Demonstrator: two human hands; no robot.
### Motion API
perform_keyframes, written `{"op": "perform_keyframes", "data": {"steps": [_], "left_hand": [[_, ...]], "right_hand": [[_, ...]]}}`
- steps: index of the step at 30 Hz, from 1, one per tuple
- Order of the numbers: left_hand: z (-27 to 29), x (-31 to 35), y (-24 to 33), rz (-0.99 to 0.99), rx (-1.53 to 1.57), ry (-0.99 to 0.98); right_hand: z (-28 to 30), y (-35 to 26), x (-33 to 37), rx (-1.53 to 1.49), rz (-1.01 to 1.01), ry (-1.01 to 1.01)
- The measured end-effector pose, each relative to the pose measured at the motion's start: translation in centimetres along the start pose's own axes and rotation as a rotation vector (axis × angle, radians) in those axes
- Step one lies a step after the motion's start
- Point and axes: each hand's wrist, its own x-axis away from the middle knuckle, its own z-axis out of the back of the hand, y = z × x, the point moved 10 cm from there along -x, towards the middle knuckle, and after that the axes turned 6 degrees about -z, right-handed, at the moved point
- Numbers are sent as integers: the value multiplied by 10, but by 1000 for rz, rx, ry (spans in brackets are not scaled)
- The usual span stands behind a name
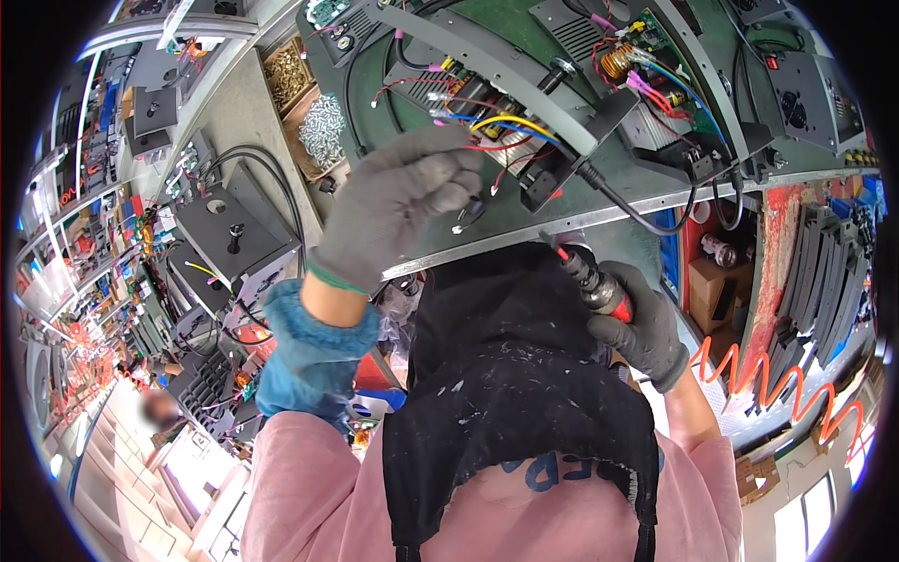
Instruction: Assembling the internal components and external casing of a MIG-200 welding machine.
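Observation:
My left hand (398, 201), in a grey glove, is over the bench edge with its fingers curled together. Its fingertips are beside the red wires (501, 147) of an open power unit (496, 103); what they pinch, if anything, is hidden. Yellow and blue wires (520, 125) arch over that unit, and a black cable (609, 192) leaves its dark end plate. My right hand (641, 323), also gloved, is wrapped round a red and metal air screwdriver (599, 288). The tool is in front of the bench edge, its tip pointing up and left, touching nothing.
A second open unit (655, 89) stands to the right on the green bench (421, 234). Wooden bins hold silver screws (322, 131) and brass-coloured parts (286, 75). A coiled orange hose (777, 379) trails at the right. Grey metal panels (815, 281) are stacked on a shelf; dark housings (234, 220) are at left.

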Motion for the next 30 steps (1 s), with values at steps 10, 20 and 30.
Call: {"op": "perform_keyframes", "data": {"steps": [10,20,30], "left_hand": [[-24,9,-46,108,301,-18],[-24,13,-44,118,42,75],[-27,9,-43,29,-60,168]], "right_hand": [[-14,-51,10,-63,-36,-6],[-12,-43,17,-80,-43,-3],[-5,-42,16,-70,-47,12]]}}
